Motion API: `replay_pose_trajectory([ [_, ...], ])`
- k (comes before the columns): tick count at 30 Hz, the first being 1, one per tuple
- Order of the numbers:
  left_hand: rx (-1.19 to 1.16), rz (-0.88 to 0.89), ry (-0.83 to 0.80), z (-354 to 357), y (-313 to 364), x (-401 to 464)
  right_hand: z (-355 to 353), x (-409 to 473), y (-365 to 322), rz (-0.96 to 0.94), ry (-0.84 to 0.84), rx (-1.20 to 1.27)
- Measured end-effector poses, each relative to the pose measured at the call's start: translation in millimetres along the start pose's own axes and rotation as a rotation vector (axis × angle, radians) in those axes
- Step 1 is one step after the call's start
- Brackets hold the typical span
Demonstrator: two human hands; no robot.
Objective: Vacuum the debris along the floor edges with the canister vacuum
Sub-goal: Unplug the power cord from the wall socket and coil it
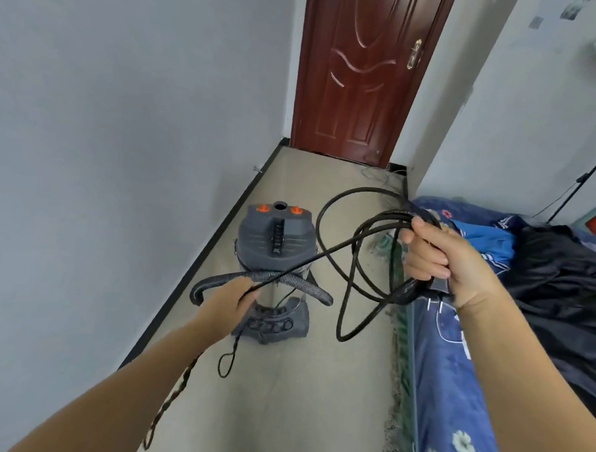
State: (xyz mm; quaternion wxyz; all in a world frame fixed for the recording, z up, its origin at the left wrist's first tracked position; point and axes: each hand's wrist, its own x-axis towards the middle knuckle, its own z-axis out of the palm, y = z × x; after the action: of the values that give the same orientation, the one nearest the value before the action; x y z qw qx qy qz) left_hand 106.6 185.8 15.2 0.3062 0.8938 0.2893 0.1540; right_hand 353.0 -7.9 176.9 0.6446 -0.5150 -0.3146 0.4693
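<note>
The glossy beige floor (pixel 312 403) carries the vacuum (pixel 275 259) near the left wall. Debris (pixel 397 374) lines its right edge beside the bed (pixel 454 395), where dark clothes (pixel 559 297) lie heaped.

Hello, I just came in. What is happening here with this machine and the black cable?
A person stands in a narrow hallway, preparing a canister vacuum that sits on the floor near the left wall. The right hand holds a coiled bundle of black cord; the left hand grips one strand of it. The ribbed hose lies draped around the vacuum. Vacuuming has not started.
</note>
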Motion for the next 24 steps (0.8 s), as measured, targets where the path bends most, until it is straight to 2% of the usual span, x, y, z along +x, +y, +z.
replay_pose_trajectory([
  [3, -0.012, -0.017, -0.059, -7, -14, 30, -11, 21, 5, -0.009, 0.121, 0.285],
  [5, -0.149, -0.119, -0.101, -8, -16, 42, -16, 34, 7, 0.000, 0.167, 0.454],
  [7, -0.296, -0.240, -0.149, -5, -11, 53, -21, 49, 5, 0.012, 0.226, 0.524],
  [10, -0.473, -0.317, -0.084, -1, -3, 70, -30, 76, 1, 0.073, 0.354, 0.486],
  [12, -0.431, -0.298, -0.058, -5, -4, 84, -43, 93, 1, 0.107, 0.456, 0.407],
  [14, -0.321, -0.286, -0.143, -10, -7, 98, -61, 108, 0, 0.127, 0.507, 0.429],
  [19, -0.223, -0.290, -0.369, -3, -11, 132, -114, 157, -5, 0.095, 0.557, 0.776],
  [20, -0.199, -0.292, -0.370, 3, -9, 140, -121, 173, -5, 0.080, 0.599, 0.772],
  [22, -0.115, -0.287, -0.366, 15, 2, 157, -126, 203, -3, 0.102, 0.645, 0.566],
  [24, 0.002, -0.230, -0.416, 26, 17, 177, -121, 231, 3, 0.142, 0.565, 0.301],
])
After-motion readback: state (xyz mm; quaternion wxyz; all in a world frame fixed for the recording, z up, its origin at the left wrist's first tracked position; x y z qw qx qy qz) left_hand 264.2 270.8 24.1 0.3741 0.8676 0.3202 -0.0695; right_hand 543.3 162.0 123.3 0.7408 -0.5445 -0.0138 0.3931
